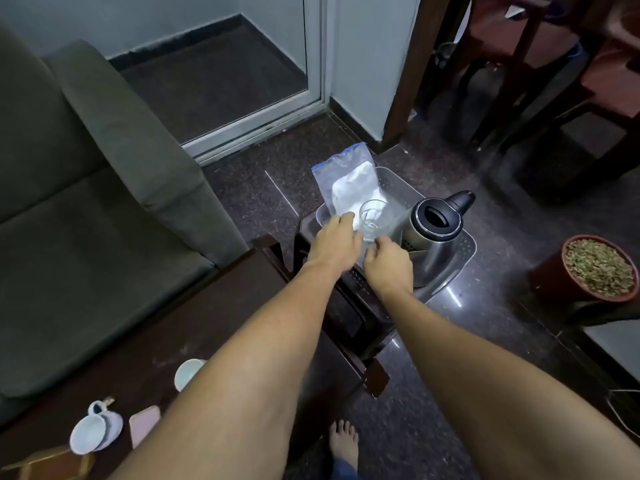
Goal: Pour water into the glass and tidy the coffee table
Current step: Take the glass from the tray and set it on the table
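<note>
White cup point(187, 373) half hidden; sofa point(86, 188) cut by left edge.

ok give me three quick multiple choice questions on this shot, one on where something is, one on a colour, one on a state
1. Where does the kettle stand?
a) right of the glass, in the same clear tray
b) on the sofa
c) on the coffee table beside the phone

2. What colour is the seal strip on the plastic bag?
a) red
b) blue
c) green

3. How is the glass placed?
a) lying on its side
b) upside down
c) upright

Answers:
1 a, the steel kettle stands in the tray just right of the glass.
2 b, a blue band runs along the bag's top edge.
3 c, its open rim faces up and its base is down.
</note>
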Demonstrator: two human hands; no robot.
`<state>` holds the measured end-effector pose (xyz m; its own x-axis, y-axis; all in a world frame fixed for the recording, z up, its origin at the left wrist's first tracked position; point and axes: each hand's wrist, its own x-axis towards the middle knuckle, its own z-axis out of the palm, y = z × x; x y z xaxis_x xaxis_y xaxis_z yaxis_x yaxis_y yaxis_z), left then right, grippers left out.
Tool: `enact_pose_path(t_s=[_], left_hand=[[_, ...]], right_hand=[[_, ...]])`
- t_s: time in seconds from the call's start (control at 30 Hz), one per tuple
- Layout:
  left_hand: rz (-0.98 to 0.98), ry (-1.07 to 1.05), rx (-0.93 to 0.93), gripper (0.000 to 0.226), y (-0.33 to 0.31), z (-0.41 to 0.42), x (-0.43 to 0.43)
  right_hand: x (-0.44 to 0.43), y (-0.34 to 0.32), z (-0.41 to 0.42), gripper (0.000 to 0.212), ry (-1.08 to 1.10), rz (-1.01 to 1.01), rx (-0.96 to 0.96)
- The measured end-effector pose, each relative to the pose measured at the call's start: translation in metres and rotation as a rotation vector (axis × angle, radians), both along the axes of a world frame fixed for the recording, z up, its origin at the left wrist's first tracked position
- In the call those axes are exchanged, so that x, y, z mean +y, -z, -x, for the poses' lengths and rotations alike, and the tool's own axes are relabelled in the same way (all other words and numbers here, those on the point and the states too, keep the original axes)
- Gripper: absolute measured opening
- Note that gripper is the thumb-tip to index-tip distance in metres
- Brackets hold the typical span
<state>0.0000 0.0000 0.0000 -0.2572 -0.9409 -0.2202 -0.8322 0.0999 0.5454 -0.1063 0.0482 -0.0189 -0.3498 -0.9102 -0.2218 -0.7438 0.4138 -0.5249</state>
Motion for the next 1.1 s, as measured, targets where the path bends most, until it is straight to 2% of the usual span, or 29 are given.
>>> enact_pose_path(t_s=[0.2, 0.33, 0.63, 0.83, 1.1], left_hand=[[-0.041, -0.065, 0.101, 0.053, 0.039, 0.021, -0.025], [-0.048, -0.075, 0.097, 0.059, 0.064, 0.034, -0.043], [-0.056, -0.059, 0.109, 0.099, 0.089, 0.058, -0.067], [-0.043, -0.078, 0.115, 0.106, 0.101, 0.061, -0.077], [-0.021, -0.197, 0.195, 0.096, 0.099, 0.062, -0.072]], right_hand=[[0.007, 0.034, 0.005, 0.031, 0.071, -0.008, -0.011], [0.005, 0.051, 0.008, 0.031, 0.060, 0.043, 0.009], [0.016, 0.087, 0.012, 0.028, 0.074, 0.101, 0.006], [0.023, 0.102, 0.013, 0.024, 0.092, 0.133, -0.041], [0.017, 0.101, 0.006, 0.026, 0.066, 0.159, -0.026]])
